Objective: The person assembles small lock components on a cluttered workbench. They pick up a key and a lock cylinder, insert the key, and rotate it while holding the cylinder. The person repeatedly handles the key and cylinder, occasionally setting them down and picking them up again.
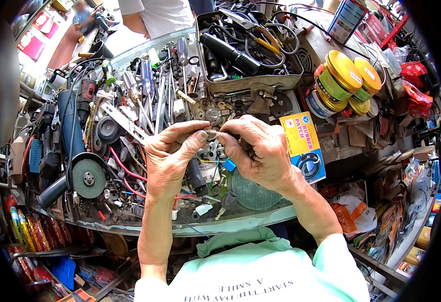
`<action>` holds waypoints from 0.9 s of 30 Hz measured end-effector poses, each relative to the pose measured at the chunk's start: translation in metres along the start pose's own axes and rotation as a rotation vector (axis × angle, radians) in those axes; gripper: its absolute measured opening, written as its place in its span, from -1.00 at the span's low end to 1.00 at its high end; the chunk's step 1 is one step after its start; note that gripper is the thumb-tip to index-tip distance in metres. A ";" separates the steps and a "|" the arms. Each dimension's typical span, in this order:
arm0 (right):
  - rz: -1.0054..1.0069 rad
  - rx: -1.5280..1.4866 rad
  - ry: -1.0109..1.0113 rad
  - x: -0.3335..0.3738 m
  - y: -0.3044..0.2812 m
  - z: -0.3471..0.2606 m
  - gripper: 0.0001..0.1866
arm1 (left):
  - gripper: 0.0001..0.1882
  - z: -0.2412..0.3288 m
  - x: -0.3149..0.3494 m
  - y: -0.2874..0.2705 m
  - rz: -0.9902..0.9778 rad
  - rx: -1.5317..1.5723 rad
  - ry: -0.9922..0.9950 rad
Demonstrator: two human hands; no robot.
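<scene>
Above the cluttered glass-topped table, my left hand (169,158) and my right hand (265,151) meet at their fingertips. Between them is a small greyish metal piece (211,135), pinched by thumb and forefinger on both sides. Its exact kind is too small to make out, and the fingers cover part of it. Under my hands lie a black cylindrical handle (197,177), a bunch of keys (227,204) and a round grey-green disc (254,191). Just right of my right hand is a yellow and blue cardboard box (301,143).
An angle grinder (82,166) lies at the left beside screwdrivers (146,75) and loose parts. A metal tin (253,85) at the back holds pliers, cables and a black torch (230,53). Yellow-lidded cans (340,75) are stacked at the right. People are beyond the table.
</scene>
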State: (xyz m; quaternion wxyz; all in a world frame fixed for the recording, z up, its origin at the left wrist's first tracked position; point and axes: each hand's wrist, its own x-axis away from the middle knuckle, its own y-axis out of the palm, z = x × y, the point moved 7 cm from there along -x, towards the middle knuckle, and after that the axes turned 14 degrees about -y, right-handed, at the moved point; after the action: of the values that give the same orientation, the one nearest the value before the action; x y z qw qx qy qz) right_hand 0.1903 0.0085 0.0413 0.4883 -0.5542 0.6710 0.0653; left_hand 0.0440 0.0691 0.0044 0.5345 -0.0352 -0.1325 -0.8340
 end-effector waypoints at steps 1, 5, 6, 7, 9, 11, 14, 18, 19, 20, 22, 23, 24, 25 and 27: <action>-0.010 -0.011 0.002 0.000 0.000 0.000 -0.89 | -0.78 -0.001 0.000 -0.001 -0.002 0.003 -0.007; 0.006 -0.040 0.022 0.000 -0.001 0.003 -0.90 | -0.77 -0.003 0.000 -0.002 -0.009 0.065 -0.029; 0.007 -0.057 0.018 -0.001 -0.001 0.003 -0.89 | -0.76 -0.003 0.000 -0.002 -0.007 0.079 -0.036; 0.008 -0.074 0.014 -0.001 -0.001 0.002 -0.89 | -0.76 -0.003 0.001 -0.002 -0.004 0.093 -0.042; -0.003 -0.039 0.011 -0.001 -0.001 0.000 -0.89 | -0.75 -0.005 0.001 -0.002 -0.001 0.093 -0.051; -0.007 -0.011 -0.016 -0.001 0.000 -0.003 -0.89 | -0.74 -0.006 -0.001 -0.003 0.002 0.095 -0.053; -0.012 0.009 -0.048 -0.002 0.001 -0.007 -0.90 | -0.75 -0.007 0.000 -0.002 0.001 0.109 -0.054; -0.054 0.010 -0.033 0.003 0.006 -0.001 -0.89 | -0.76 -0.005 0.003 0.006 -0.043 0.137 -0.038; -0.043 -0.007 -0.018 0.003 0.007 0.000 -0.88 | -0.77 -0.004 0.003 0.008 -0.059 0.143 -0.028; -0.032 -0.025 -0.003 0.003 0.006 0.002 -0.86 | -0.79 -0.005 0.003 0.007 -0.061 0.134 -0.025; 0.006 -0.031 0.084 0.004 0.003 0.006 -0.83 | -0.81 -0.002 0.001 -0.001 0.035 0.083 0.020; 0.024 -0.034 0.127 0.004 0.000 0.007 -0.81 | -0.82 0.000 0.001 -0.004 0.083 0.057 0.042; 0.064 -0.009 0.154 0.003 -0.005 0.008 -0.80 | -0.81 0.002 0.001 -0.005 0.144 0.026 0.059; 0.119 -0.022 0.186 0.005 -0.008 0.013 -0.80 | -0.79 0.007 0.002 -0.007 0.219 -0.180 0.131; 0.139 0.034 0.208 0.002 -0.016 0.014 -0.80 | -0.75 0.011 0.002 -0.006 0.368 -0.594 0.274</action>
State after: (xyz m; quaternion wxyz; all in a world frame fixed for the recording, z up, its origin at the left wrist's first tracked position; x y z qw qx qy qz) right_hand 0.2115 0.0096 0.0395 0.4197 -0.5017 0.7558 0.0297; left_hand 0.0366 0.0723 0.0144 0.6548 -0.1001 0.1966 -0.7229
